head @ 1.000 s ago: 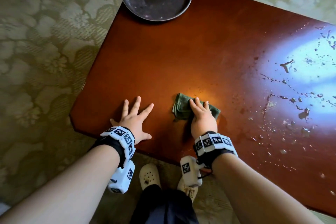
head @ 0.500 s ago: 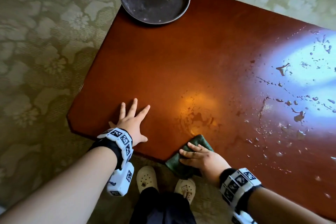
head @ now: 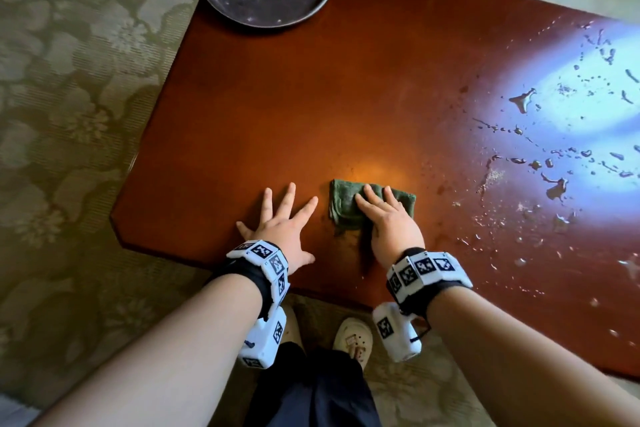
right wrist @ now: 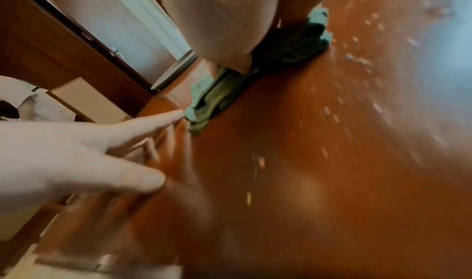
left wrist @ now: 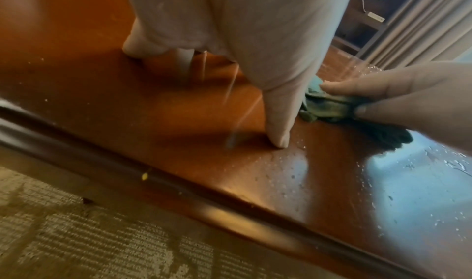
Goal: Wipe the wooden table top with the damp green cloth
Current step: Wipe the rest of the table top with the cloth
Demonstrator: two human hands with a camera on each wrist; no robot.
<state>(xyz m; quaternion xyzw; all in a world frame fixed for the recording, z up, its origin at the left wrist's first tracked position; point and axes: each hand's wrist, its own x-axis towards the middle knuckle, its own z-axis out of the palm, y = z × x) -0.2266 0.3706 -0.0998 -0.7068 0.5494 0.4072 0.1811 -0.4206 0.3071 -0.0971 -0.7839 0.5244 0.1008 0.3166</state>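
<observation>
Head view: left hand (head: 282, 225) spread flat on the table top (head: 346, 107); right hand (head: 393, 222) presses straight fingers on the green cloth (head: 343, 204) near the front edge. Left wrist view: thumb (left wrist: 279, 136) planted, cloth just beside. Right wrist view: blurred.

No readable words, numbers or brand names appear in any view. The only signs are black-and-white square coded markers on the white wristbands (head: 260, 262) and the white camera housings (head: 396, 331) under both wrists; they carry no legible characters.
</observation>
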